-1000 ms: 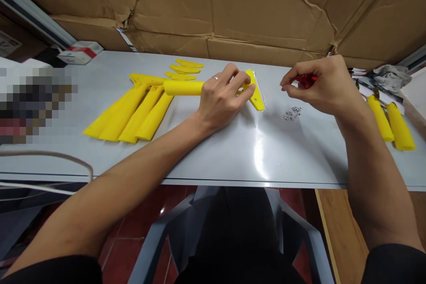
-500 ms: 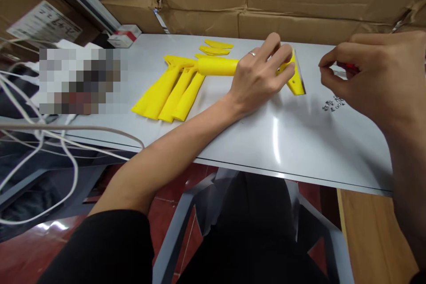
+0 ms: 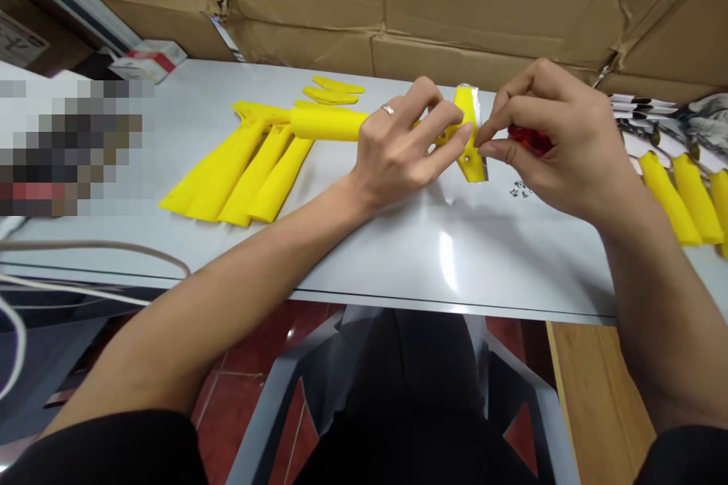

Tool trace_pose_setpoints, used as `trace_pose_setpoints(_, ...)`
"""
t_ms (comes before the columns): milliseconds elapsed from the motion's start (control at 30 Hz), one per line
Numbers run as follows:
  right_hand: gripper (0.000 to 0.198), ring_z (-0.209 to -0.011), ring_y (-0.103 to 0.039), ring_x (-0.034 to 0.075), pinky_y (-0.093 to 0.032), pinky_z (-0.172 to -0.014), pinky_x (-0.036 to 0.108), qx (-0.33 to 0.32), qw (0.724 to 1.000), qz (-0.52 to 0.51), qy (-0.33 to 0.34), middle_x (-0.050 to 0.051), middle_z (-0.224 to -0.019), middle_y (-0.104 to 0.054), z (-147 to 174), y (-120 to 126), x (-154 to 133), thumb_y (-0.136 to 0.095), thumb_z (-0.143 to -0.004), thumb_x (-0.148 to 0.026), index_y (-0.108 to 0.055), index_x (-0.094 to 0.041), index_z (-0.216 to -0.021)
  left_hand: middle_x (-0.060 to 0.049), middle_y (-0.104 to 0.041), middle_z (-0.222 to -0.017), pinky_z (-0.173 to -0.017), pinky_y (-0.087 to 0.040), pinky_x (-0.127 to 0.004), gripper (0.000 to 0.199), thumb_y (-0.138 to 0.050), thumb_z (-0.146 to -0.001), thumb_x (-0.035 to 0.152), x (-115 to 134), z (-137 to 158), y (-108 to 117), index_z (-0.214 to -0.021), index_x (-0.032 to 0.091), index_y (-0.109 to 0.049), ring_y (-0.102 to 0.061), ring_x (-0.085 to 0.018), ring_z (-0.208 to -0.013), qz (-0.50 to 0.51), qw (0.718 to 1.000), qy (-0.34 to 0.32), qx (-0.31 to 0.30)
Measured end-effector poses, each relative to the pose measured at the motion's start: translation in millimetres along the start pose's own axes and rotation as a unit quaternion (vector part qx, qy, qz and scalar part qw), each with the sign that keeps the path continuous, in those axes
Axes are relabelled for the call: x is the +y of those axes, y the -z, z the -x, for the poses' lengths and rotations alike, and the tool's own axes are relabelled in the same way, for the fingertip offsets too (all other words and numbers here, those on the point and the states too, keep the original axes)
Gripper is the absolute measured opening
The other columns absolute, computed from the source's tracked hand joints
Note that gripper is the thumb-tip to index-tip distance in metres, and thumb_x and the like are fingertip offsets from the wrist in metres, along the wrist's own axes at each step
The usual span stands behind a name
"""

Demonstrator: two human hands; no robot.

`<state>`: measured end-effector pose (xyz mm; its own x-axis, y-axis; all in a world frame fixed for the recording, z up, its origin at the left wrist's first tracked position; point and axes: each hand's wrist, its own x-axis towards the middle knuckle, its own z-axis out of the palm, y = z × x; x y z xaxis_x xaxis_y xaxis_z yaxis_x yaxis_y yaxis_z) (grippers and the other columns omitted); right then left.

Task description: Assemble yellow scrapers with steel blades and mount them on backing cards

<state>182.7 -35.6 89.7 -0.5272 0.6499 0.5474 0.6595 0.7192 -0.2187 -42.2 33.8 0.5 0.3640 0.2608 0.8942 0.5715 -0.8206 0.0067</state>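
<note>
My left hand (image 3: 406, 148) is closed around the yellow handle of a scraper (image 3: 330, 123), which lies sideways over the table. The scraper's flat yellow head (image 3: 469, 155), edged with a shiny metal blade, points right and shows small holes. At the head's right edge, my right hand (image 3: 563, 136) pinches thumb and forefinger together; whatever is between the fingertips is too small to make out. A red-handled screwdriver (image 3: 531, 139) is tucked in that same palm, mostly covered by the fingers. Several small silver screws (image 3: 519, 189) lie in a loose pile just below the right hand.
Yellow handles (image 3: 227, 174) lie side by side on the left, with thin yellow strips (image 3: 335, 91) behind them. More yellow pieces (image 3: 697, 197) sit at the far right. Cardboard (image 3: 307, 0) walls the table's back. White cables (image 3: 73, 288) cross the left front edge.
My right hand has moved left, from beyond the screws to the scraper's head. My left hand keeps its hold on the scraper. The view has turned right, bringing yellow pieces at far right into sight.
</note>
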Motion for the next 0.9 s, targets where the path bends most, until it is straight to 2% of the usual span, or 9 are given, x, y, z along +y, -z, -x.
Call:
trace_pose_setpoints(100,0.013,-0.095,-0.06,0.011,-0.051,-0.084,0.032,-0.011,0.999,-0.018,-0.024,0.005,-0.115,-0.065,0.6,-5.9,-0.6,-0.066,-0.098,-0.033,-0.078,-0.028,-0.101,-0.004,-0.068,-0.088,-0.065,-0.056,-0.044,0.029,-0.048,-0.111,0.042,2.3,1.4,0.6,-0.103,0.03,-0.074,-0.078,-0.027,-0.092,-0.002,1.0,-0.007,0.004)
trace_pose_setpoints(200,0.016,-0.097,-0.061,0.012,-0.052,-0.086,0.032,0.01,0.999,-0.033,-0.015,0.006,-0.113,-0.065,1.6,-11.9,-1.3,-0.064,-0.098,-0.031,-0.079,-0.026,-0.1,-0.004,-0.063,-0.082,-0.064,-0.056,-0.044,0.03,-0.049,-0.111,0.041,4.3,3.4,0.5,-0.098,0.029,-0.073,-0.077,-0.029,-0.092,-0.002,1.0,-0.012,0.011)
trace_pose_setpoints(300,0.017,-0.098,-0.06,0.013,-0.053,-0.085,0.031,0.027,0.999,-0.042,-0.011,0.008,-0.112,-0.064,2.3,-16.2,-0.8,-0.065,-0.098,-0.032,-0.079,-0.023,-0.1,-0.003,-0.061,-0.079,-0.066,-0.056,-0.045,0.025,-0.051,-0.111,0.04,4.7,6.1,1.2,-0.1,0.03,-0.072,-0.077,-0.029,-0.093,-0.014,1.0,-0.02,0.013)
trace_pose_setpoints(467,0.012,-0.095,-0.06,0.011,-0.052,-0.083,0.031,0.049,0.999,-0.02,0.006,0.005,-0.109,-0.064,2.2,-15.4,-0.8,-0.067,-0.098,-0.035,-0.077,-0.028,-0.097,-0.003,-0.061,-0.077,-0.069,-0.055,-0.043,0.022,-0.055,-0.11,0.046,2.4,8.8,4.1,-0.103,0.03,-0.068,-0.075,-0.028,-0.095,-0.008,1.0,-0.007,-0.01)
trace_pose_setpoints(633,0.026,-0.092,-0.058,0.009,-0.046,-0.08,0.03,0.042,0.998,-0.025,0.029,0.005,-0.102,-0.065,-0.6,-7.9,3.8,-0.062,-0.102,-0.043,-0.073,-0.021,-0.094,-0.004,-0.065,-0.08,-0.07,-0.054,-0.043,0.031,-0.049,-0.112,0.054,4.0,6.6,6.2,-0.102,0.031,-0.069,-0.074,-0.027,-0.094,0.003,1.0,-0.004,-0.015)
trace_pose_setpoints(767,0.035,-0.088,-0.056,0.005,-0.04,-0.077,0.025,0.033,0.997,-0.067,0.033,0.005,-0.097,-0.065,-2.1,0.3,7.2,-0.06,-0.104,-0.043,-0.069,-0.015,-0.084,-0.005,-0.067,-0.081,-0.071,-0.053,-0.042,0.037,-0.055,-0.106,0.065,5.6,4.5,8.6,-0.105,0.031,-0.069,-0.072,-0.026,-0.096,0.004,1.0,-0.006,0.0)
trace_pose_setpoints(833,0.029,-0.089,-0.057,0.004,-0.04,-0.076,0.025,0.036,0.995,-0.084,0.034,0.005,-0.098,-0.066,-1.7,3.9,6.9,-0.063,-0.103,-0.041,-0.074,-0.018,-0.089,-0.005,-0.067,-0.081,-0.072,-0.052,-0.042,0.039,-0.056,-0.105,0.067,4.6,4.0,9.1,-0.104,0.03,-0.069,-0.072,-0.026,-0.097,0.004,1.0,-0.004,0.007)
trace_pose_setpoints(900,0.022,-0.088,-0.057,0.005,-0.041,-0.076,0.026,0.027,0.995,-0.088,0.029,0.005,-0.105,-0.067,-0.7,6.1,5.8,-0.066,-0.101,-0.041,-0.079,-0.024,-0.103,-0.005,-0.069,-0.081,-0.073,-0.051,-0.042,0.039,-0.055,-0.106,0.066,3.2,3.6,8.4,-0.104,0.03,-0.069,-0.072,-0.027,-0.098,0.001,1.0,0.004,0.003)
